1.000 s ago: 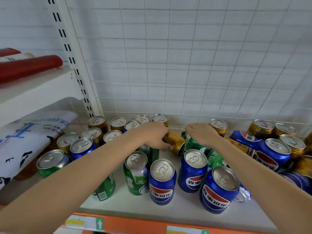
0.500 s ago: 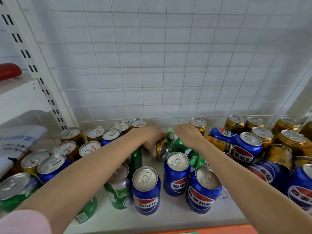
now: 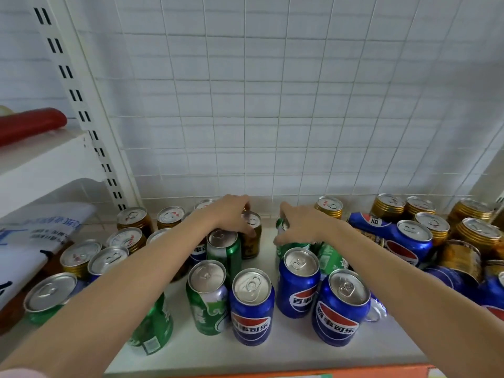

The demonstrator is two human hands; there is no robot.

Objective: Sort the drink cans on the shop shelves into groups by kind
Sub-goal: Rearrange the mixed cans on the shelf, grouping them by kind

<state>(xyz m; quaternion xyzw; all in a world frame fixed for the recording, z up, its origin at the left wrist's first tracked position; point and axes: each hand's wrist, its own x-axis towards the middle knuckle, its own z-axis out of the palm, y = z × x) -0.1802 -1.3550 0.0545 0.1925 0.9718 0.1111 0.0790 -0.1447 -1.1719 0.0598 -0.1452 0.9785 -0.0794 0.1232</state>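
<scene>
A white shelf point(image 3: 272, 353) with a wire-grid back is crowded with drink cans of three kinds, still mixed. Gold cans point(image 3: 133, 218) are gathered at the back left, blue cans point(image 3: 252, 306) stand along the front and lie heaped at the right among more gold ones, and green cans point(image 3: 208, 296) are scattered through the middle.

The step in hand is judged to be the pulling of single cans out of the central muddle. A gold can point(image 3: 251, 236) is held upright at the back middle by the left hand point(image 3: 231, 214), with the fingers curled over its top. A green can point(image 3: 286, 241) is gripped by the right hand point(image 3: 300, 225), fingers wrapped round its upper part; whether that can is upright or tilted cannot quite be told, since the hand covers most of it.

The next move seems to call for the gold can to be carried left to its fellows, and the green one lifted out to join the other green cans without the blue cans in front being knocked.

Compared with half a second ago, the gold can, then lying on its side, is now stood upright, and the hands are spread further apart.
</scene>
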